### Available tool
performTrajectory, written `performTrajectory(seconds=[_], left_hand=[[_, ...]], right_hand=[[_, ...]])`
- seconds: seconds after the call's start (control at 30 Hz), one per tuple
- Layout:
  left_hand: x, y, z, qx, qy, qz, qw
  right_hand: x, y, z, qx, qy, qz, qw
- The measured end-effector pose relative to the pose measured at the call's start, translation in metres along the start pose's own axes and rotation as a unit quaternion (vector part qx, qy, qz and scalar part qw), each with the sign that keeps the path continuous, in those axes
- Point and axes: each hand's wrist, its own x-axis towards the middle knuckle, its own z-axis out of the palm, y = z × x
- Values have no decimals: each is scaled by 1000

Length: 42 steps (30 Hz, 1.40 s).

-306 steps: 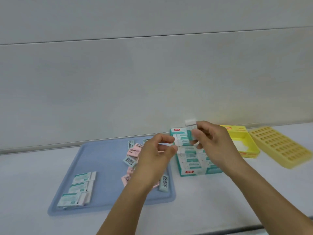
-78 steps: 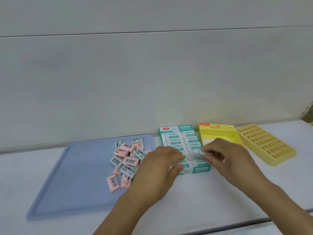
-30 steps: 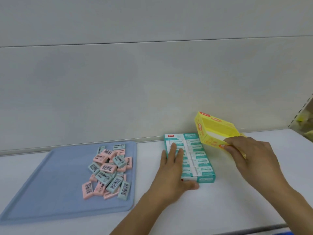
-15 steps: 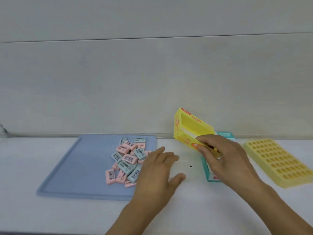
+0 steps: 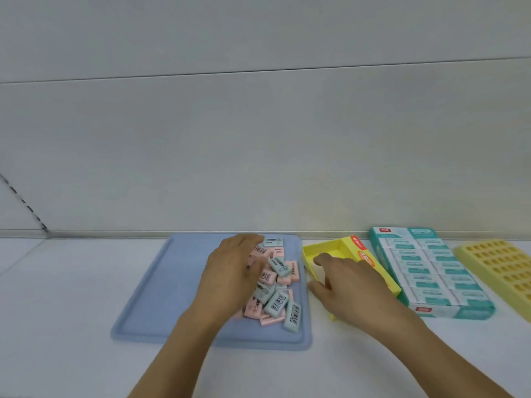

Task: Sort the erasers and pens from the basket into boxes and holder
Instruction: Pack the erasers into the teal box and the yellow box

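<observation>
Erasers (image 5: 274,288): a loose heap of small pink and pale blue-green blocks, several showing barcode labels, piled on the right half of a blue tray (image 5: 161,285). The tray lies flat on the white desk (image 5: 57,297), its far edge near the grey wall (image 5: 258,139).

Left hand (image 5: 232,271): palm down over the left side of the heap, fingers extended towards the far edge of the tray and blurred; the thumb lies against the erasers. Whether any eraser is pinched cannot be told.

Yellow box (image 5: 344,254): open-topped carton with red and orange printing on its right flap, standing on the desk just beside the right edge of the tray.

Right hand (image 5: 347,288): laid over the near part of the yellow box, fingers curled on the box's left wall, the thumb at the outside of the same wall; the near end of the box is hidden beneath the hand.

Teal box (image 5: 431,271): open carton to the right of the yellow box and touching it, packed with two columns of white erasers in teal sleeves.

Yellow holder (image 5: 500,268): flat plastic block with a grid of rectangular slots, at the far right of the desk, just beside the teal box, partly cut off by the frame edge.
</observation>
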Motion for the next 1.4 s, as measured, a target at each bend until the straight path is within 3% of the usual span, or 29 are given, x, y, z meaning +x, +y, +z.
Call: performTrajectory(seconds=[0.13, 0.3, 0.7, 0.83, 0.93, 1.0, 1.17, 1.27, 1.4], left_hand=[[22, -14, -5, -43, -91, -36, 994], [37, -18, -6, 11, -173, -11, 985], [27, -44, -21, -17, -158, -38, 987], [25, -45, -25, -77, -110, -50, 990], [22, -44, -27, -166, -50, -84, 981], [19, -42, -29, -265, -38, -131, 954], [12, -35, -37, -414, -58, -159, 894], [9, -26, -42, -452, -72, -155, 875], [8, -7, -44, -469, -76, -130, 870]], right_hand=[[-11, -9, 5, -28, -4, 4, 1000], [-9, -23, 7, -77, -16, 29, 996], [-3, -3, 11, -28, 7, -56, 998], [-4, 6, -8, -121, 7, -58, 991], [-9, 16, -24, -157, -35, -50, 986], [-9, 15, -33, -131, -37, -43, 990], [10, -27, -33, 68, 119, -104, 985], [25, -53, -24, 242, 105, -95, 960], [34, -66, -18, 428, 93, -69, 896]])
